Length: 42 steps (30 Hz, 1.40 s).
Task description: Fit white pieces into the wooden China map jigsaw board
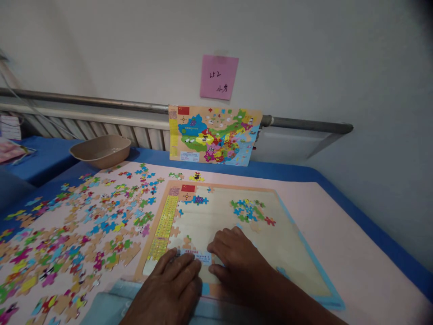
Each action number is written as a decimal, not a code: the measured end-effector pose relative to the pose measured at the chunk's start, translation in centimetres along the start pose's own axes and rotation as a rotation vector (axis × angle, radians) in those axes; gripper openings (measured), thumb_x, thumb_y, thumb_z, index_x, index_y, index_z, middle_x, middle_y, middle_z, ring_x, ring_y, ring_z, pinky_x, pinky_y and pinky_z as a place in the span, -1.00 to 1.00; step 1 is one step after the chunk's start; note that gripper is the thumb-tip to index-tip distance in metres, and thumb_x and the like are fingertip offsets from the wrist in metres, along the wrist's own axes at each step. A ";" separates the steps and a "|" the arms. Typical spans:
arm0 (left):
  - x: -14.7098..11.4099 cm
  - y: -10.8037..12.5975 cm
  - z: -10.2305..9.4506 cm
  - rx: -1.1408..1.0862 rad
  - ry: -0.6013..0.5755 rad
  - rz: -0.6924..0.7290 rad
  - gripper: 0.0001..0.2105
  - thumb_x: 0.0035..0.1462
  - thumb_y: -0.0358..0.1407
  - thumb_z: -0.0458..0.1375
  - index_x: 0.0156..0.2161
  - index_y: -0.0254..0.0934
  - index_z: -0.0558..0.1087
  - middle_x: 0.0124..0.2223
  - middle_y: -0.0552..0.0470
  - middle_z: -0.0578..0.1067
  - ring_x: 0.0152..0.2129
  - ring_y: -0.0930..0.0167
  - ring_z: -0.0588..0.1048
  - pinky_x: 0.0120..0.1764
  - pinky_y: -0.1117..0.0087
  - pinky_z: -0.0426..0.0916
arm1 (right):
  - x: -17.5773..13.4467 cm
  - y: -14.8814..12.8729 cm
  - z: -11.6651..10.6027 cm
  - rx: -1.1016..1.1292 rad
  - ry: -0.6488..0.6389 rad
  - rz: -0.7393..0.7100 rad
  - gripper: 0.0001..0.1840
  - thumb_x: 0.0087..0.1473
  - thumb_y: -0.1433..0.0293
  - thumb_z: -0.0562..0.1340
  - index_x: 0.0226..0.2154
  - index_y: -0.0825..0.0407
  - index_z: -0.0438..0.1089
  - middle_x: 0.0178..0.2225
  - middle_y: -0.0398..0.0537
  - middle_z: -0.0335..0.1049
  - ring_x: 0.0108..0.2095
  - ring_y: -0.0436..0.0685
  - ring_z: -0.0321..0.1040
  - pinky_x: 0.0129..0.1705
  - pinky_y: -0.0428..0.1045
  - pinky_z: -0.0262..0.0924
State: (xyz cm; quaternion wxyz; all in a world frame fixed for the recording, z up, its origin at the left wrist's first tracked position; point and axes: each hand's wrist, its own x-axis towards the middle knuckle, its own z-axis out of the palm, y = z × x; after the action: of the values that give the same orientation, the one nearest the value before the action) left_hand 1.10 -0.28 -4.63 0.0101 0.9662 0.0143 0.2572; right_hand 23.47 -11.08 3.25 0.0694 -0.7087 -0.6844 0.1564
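Observation:
A jigsaw puzzle board [209, 225] with an orange and blue border lies before me, partly filled along its left side. My left hand [174, 282] rests flat over its lower left, fingers stretched forward beside the pale blue text block [203, 257]. Just right of that block, my right hand [241, 259] is curled, its thumb and index finger closing on a puzzle piece [216, 260] mostly hidden by the fingers. A loose group of puzzle pieces [248, 210] lies on the board's upper right. Both palms hide part of the lower border.
Many loose puzzle pieces [111, 225] are spread over the pink tabletop [311, 212] on the left. A printed reference map [216, 135] leans upright behind the board. At the back left sits a beige basin [101, 153]. A metal rail [304, 124] runs along the wall.

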 end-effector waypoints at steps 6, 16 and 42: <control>0.2 -0.1 -0.2 -0.007 0.013 0.002 -0.82 0.49 -0.20 0.10 0.00 -0.15 0.53 0.18 0.05 0.60 0.18 0.27 0.47 0.47 0.05 0.04 | 0.0 -0.4 -0.3 -0.007 -0.020 0.012 -0.80 0.26 0.34 0.45 -0.12 0.04 0.51 -0.07 0.04 0.48 -0.02 0.30 0.32 0.06 0.23 0.00; 2.1 0.0 -1.8 -0.002 0.082 0.021 -0.80 0.52 -0.24 0.06 -0.09 -0.16 0.54 0.07 0.13 0.66 0.07 0.34 0.49 0.49 0.17 -0.18 | -0.5 0.2 1.7 0.144 0.223 -0.074 -0.61 0.01 0.58 0.53 -0.11 0.11 0.49 -0.15 0.03 0.50 -0.10 0.27 0.35 0.02 0.15 0.15; 2.8 -0.4 -2.5 0.041 0.140 0.073 -0.63 0.59 -0.25 -0.10 -0.15 -0.17 0.55 0.00 0.15 0.66 -0.01 0.41 0.50 0.48 0.28 -0.12 | -0.7 0.6 2.5 0.084 0.298 -0.116 -0.75 0.14 0.61 0.37 -0.16 0.06 0.42 -0.18 0.00 0.47 -0.14 0.26 0.29 -0.03 0.15 0.10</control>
State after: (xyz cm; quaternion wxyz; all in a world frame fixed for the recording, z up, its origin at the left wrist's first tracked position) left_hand 2.28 0.20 -1.04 -0.0202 0.9457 -0.0148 0.3242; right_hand 23.28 -12.11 0.80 0.2085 -0.6799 -0.6991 0.0739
